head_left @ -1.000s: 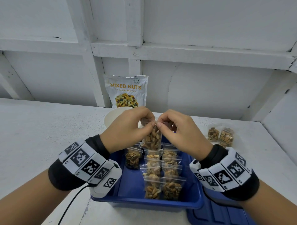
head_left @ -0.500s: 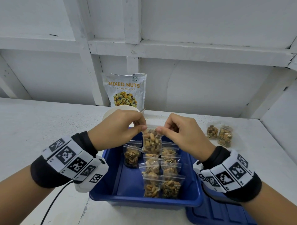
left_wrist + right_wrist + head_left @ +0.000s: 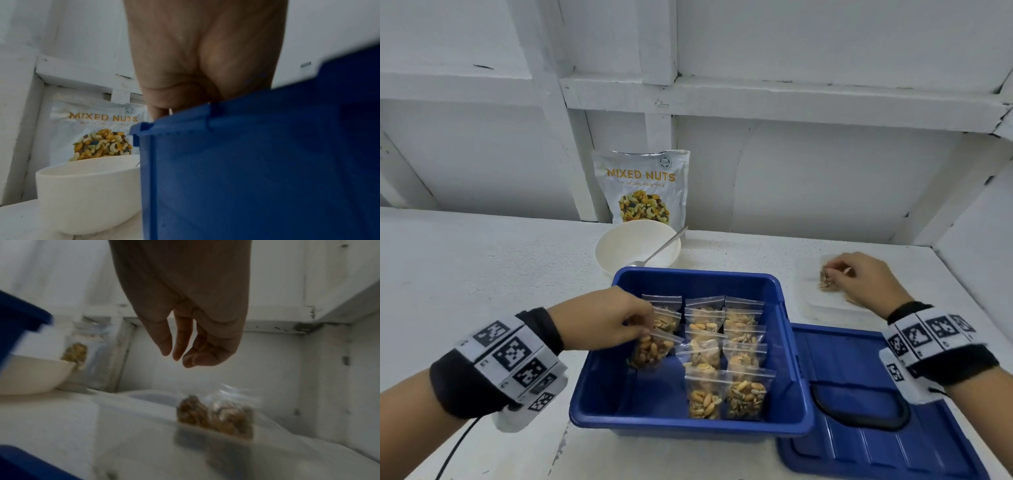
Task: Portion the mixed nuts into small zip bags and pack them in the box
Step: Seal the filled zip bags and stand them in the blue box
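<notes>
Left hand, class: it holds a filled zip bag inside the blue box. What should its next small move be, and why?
Probably lower the zip bag onto the box floor in front of the two bags already in the left column, then release. The left hand pinches its top edge and the bag hangs tilted above bare floor there. The other two columns reach nearer the front wall.

bowl (image 3: 637, 247) behind box (image 3: 688, 423), lid (image 3: 859, 404) right, pouch (image 3: 643, 186) rearmost
</notes>
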A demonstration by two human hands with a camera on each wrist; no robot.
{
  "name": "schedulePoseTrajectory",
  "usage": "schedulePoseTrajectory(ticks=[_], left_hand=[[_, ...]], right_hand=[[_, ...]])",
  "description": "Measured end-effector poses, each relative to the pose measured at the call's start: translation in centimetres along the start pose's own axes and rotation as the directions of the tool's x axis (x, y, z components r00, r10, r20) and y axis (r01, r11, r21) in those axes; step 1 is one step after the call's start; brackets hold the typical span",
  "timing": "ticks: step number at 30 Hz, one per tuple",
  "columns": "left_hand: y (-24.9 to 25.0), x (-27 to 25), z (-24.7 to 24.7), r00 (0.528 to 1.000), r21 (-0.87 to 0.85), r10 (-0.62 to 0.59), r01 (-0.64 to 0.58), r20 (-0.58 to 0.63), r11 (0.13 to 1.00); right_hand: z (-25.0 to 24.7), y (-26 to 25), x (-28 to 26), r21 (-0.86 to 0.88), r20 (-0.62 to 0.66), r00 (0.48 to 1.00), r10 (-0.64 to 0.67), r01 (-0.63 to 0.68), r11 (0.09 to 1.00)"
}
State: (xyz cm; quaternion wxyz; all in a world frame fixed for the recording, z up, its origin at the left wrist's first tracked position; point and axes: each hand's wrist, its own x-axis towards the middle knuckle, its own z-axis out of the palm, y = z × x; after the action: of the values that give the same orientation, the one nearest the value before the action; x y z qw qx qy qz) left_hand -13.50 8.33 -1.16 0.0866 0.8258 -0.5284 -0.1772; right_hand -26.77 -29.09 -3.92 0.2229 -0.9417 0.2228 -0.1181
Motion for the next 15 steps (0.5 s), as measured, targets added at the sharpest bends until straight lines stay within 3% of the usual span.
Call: schedulePoseTrajectory(ticks=[3,6,12,15], left_hand=[[0.3,0.8,1.1,0.998,0.177,-0.028,0.017,0.056,0.984],[0.6,1.3,1.6,0.997,0.322,-0.038,0.015,0.068,0.947],[0.6,1.8,1.6,0.992,0.335,-0.068,0.031,0.102,0.942],[0.3,1.9,1.2,0.99,0.234,-0.085,0.057,0.109,0.971]], right_hand=[[0.5,3.6,1.4,-0.096,-0.038,0.985,0.17,-0.173,0.98],[0.7,5.8,2.0,-0.12,-0.05,0.964,0.262,-0.266,0.956],[0.7,7.2,3.2,-0.212,0.038,0.934,0.354,-0.339,0.917],[0.9,7.2,3.4,-0.249,0.018,0.929,0.368,-0.353,0.902]])
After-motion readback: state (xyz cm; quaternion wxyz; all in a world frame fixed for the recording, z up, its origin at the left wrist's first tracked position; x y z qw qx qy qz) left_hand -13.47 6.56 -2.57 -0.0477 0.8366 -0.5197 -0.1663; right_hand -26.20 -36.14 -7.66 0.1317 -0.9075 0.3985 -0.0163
